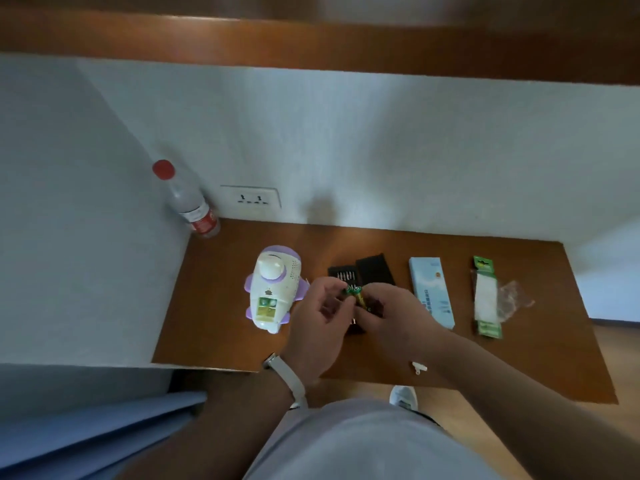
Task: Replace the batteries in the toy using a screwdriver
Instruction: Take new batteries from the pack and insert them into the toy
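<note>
A white and purple toy [275, 289] lies on the wooden table [214, 306], its battery compartment [266, 306] uncovered and facing up. Just right of it, my left hand [317, 323] and my right hand [391, 313] meet above the table. Between their fingertips they hold green and gold batteries [355, 293]; which hand grips which battery is unclear. Behind the hands lies an open black screwdriver-bit case [362, 270]. A small white piece [419, 367], possibly the compartment cover, rests near the table's front edge.
A light blue box [433, 291] and an opened green battery pack [486, 296] with loose clear wrap [516, 297] lie at the right. A red-capped water bottle [190, 202] stands in the back left corner by a wall socket [251, 198]. White walls enclose left and back.
</note>
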### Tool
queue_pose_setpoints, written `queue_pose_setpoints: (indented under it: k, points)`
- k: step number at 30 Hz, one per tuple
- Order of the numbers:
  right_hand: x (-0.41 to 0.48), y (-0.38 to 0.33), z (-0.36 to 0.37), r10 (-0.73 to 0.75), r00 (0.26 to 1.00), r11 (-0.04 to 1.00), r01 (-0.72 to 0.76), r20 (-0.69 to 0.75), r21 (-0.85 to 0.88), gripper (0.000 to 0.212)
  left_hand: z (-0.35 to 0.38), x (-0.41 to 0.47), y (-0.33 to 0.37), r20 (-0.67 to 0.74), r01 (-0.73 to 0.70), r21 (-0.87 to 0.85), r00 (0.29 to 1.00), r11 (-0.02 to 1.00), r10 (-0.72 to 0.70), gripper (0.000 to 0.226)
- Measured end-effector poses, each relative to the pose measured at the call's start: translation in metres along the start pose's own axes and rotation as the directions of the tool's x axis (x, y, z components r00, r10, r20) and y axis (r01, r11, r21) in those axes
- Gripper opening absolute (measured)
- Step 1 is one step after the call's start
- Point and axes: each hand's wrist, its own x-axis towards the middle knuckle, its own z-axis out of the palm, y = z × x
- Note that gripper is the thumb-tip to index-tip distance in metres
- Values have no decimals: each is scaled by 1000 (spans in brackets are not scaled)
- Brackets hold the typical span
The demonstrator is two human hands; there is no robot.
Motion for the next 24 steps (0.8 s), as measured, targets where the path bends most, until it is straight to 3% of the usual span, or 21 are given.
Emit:
queue_pose_setpoints:
  k: [7, 14, 20, 24]
  points:
    - [8, -40, 58, 93, 994, 995, -95, 49, 35, 21, -59, -14, -37, 37, 97, -62, 995, 993, -95, 32]
    - [2, -57, 83, 185, 974, 981, -191, 134, 35, 14, -85, -24, -52, 90, 126, -48, 989, 991, -121, 44]
    - [-1, -66, 95, 100, 993, 989, -105, 61, 100, 13, -98, -30, -61, 34, 118, -68, 993, 991, -116, 36]
    - [-2, -69, 100, 67, 997, 989, -72, 48, 127, 26, -106, -28, -61, 0, 141, -62, 990, 988, -141, 34]
